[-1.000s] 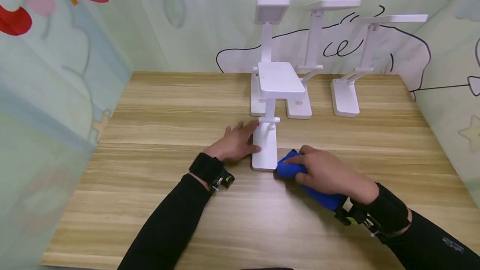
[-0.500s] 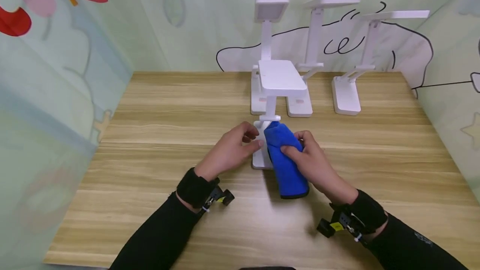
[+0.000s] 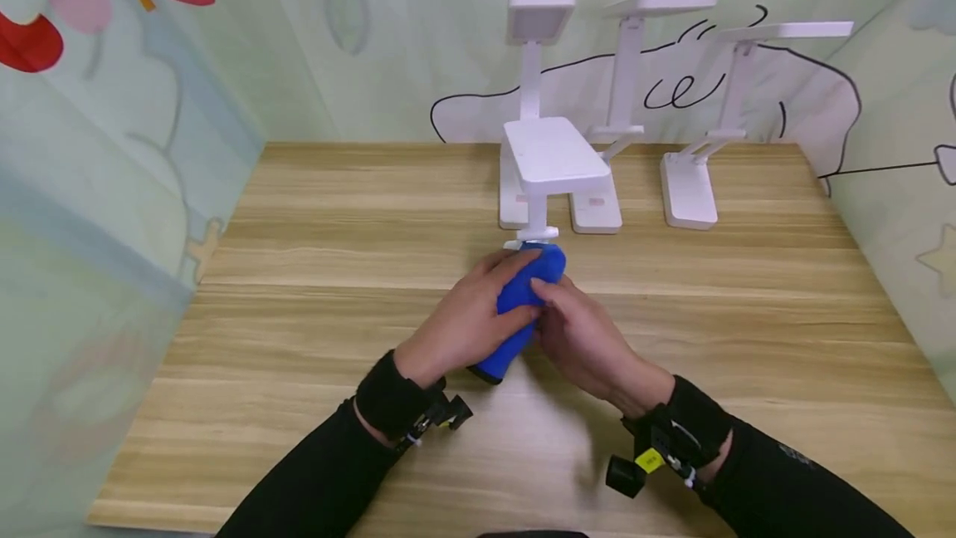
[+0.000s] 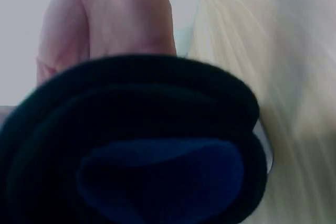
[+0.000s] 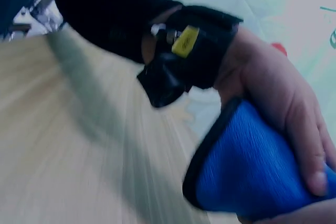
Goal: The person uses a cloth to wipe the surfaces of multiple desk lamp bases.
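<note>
Both hands hold a folded blue cloth (image 3: 520,293) with a black hem, just in front of a white desk lamp (image 3: 556,158). My left hand (image 3: 466,318) grips it from the left, fingers over its upper part and thumb across its middle. From the right, my right hand (image 3: 590,347) pinches the cloth, its thumb on top. In the left wrist view the cloth's rolled black edge (image 4: 157,69) fills the foreground. The right wrist view shows the blue cloth (image 5: 247,166) hanging below my left hand (image 5: 283,93). Cloth and hands hide most of the lamp's base.
Behind the near lamp, three more white lamps stand along the back of the wooden table (image 3: 336,256): a left one (image 3: 531,81), a middle one (image 3: 626,77) and a right one (image 3: 690,193). A printed curtain (image 3: 358,40) surrounds the table.
The right hand lifts the blue cloth from beside the lamp's base and brings it left. The left hand leaves the base and takes hold of the cloth too. The near lamp's head turns slightly.
</note>
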`<action>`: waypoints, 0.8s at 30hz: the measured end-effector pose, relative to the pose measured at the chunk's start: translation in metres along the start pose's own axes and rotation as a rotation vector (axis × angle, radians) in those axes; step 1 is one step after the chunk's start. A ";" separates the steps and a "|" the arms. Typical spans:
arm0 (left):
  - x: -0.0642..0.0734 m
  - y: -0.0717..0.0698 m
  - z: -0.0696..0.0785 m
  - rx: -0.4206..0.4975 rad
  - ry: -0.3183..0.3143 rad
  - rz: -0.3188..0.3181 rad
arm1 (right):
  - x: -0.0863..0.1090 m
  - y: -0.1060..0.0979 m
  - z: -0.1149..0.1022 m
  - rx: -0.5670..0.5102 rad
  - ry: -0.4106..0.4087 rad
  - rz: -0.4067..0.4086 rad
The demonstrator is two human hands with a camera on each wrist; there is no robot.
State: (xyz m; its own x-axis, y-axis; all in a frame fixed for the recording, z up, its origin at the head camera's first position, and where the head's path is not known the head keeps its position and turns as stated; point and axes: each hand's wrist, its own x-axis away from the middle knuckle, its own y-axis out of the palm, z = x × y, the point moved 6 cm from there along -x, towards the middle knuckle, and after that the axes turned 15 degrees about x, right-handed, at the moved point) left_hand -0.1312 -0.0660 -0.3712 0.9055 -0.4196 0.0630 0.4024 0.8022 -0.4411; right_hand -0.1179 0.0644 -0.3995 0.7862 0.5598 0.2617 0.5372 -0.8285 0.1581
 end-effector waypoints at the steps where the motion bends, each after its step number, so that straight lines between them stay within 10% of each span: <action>1: -0.001 -0.003 -0.001 -0.018 0.008 0.015 | 0.000 -0.002 0.000 0.022 -0.006 -0.022; 4: -0.001 -0.016 -0.007 -0.114 0.005 0.060 | -0.002 -0.014 0.003 0.238 -0.029 0.005; 10: 0.004 -0.041 -0.016 -0.413 -0.052 0.134 | 0.002 -0.049 -0.001 1.132 -0.215 0.285; 13: 0.004 -0.038 -0.014 -0.523 -0.018 0.117 | 0.003 -0.057 0.002 1.417 -0.268 0.294; 24: -0.021 0.007 0.003 -0.756 0.157 0.007 | -0.004 -0.055 0.012 1.677 -0.416 0.115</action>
State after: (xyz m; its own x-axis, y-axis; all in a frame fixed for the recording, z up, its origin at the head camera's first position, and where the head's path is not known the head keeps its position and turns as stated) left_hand -0.1470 -0.0507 -0.3730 0.8553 -0.5161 -0.0450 0.1440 0.3204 -0.9363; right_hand -0.1469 0.1083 -0.4209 0.7153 0.6934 -0.0863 -0.0275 -0.0955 -0.9951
